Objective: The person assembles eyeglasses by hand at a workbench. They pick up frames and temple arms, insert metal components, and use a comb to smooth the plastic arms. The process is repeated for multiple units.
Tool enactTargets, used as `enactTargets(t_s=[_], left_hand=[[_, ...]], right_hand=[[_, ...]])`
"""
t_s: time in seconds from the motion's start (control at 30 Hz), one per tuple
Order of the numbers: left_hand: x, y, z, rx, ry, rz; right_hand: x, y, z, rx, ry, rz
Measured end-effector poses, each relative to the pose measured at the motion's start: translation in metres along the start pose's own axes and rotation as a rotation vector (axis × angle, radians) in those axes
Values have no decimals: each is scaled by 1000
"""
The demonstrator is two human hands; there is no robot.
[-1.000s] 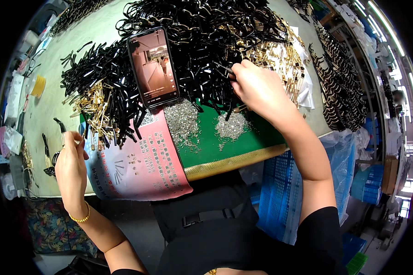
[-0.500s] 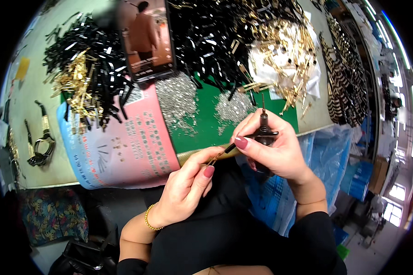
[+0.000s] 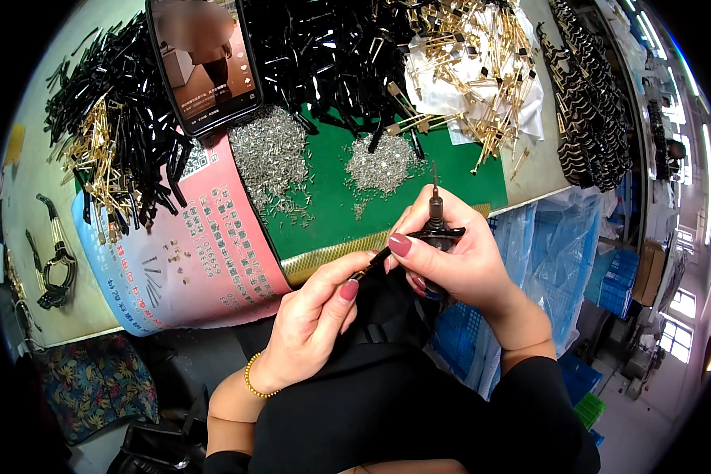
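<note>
My left hand (image 3: 312, 316), closed in a pinch, grips the lower end of a slim black-and-gold piece (image 3: 379, 259), which looks like an eyeglass temple part. The upper end of that piece meets the thumb and fingertips of my right hand (image 3: 470, 261). My right hand also holds a dark screwdriver (image 3: 436, 207), its thin blade pointing up and away from me; the fingers partly hide its handle. Just beyond the hands, a green mat (image 3: 324, 225) bears a larger heap of tiny silver screw-like parts (image 3: 272, 154) and a smaller heap (image 3: 381, 164).
Black temple pieces (image 3: 316, 63) pile up at the back. Gold metal parts (image 3: 482, 87) lie on white wrapping at right, more gold parts (image 3: 103, 158) at left. A phone (image 3: 209, 63) stands among them. A pink-blue printed sheet (image 3: 221, 276) overhangs the front edge. Blue crates (image 3: 458, 355) sit below right.
The whole bench has shifted left in the picture. The gold prongs seen at my left fingertips show less, and the black piece lies between both hands. Both hands keep their holds.
</note>
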State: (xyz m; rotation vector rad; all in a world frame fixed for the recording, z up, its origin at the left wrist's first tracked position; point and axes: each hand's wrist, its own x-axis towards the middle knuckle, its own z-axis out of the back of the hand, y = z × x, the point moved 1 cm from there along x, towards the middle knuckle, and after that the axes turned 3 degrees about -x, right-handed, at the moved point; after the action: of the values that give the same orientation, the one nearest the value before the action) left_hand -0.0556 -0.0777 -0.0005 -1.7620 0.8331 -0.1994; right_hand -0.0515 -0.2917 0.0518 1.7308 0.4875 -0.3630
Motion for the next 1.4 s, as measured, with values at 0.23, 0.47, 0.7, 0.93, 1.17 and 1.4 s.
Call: enactTargets(t_s=[0.23, 0.47, 0.7, 0.93, 1.17, 1.4], left_hand=[[0, -5, 1, 432, 16, -221], [-5, -22, 6, 495, 1, 19], [3, -27, 15, 343, -269, -113], [27, -28, 10, 148, -133, 6], [10, -26, 12, 131, -180, -34], [12, -24, 21, 312, -317, -38]], right_hand=[[-4, -5, -8, -113, 124, -8], [0, 0, 1, -875, 84, 241], [-2, 10, 8, -1533, 7, 344], [5, 3, 12, -1559, -33, 397], [10, 3, 13, -1545, 1, 438], [15, 11, 7, -1606, 79, 343]])
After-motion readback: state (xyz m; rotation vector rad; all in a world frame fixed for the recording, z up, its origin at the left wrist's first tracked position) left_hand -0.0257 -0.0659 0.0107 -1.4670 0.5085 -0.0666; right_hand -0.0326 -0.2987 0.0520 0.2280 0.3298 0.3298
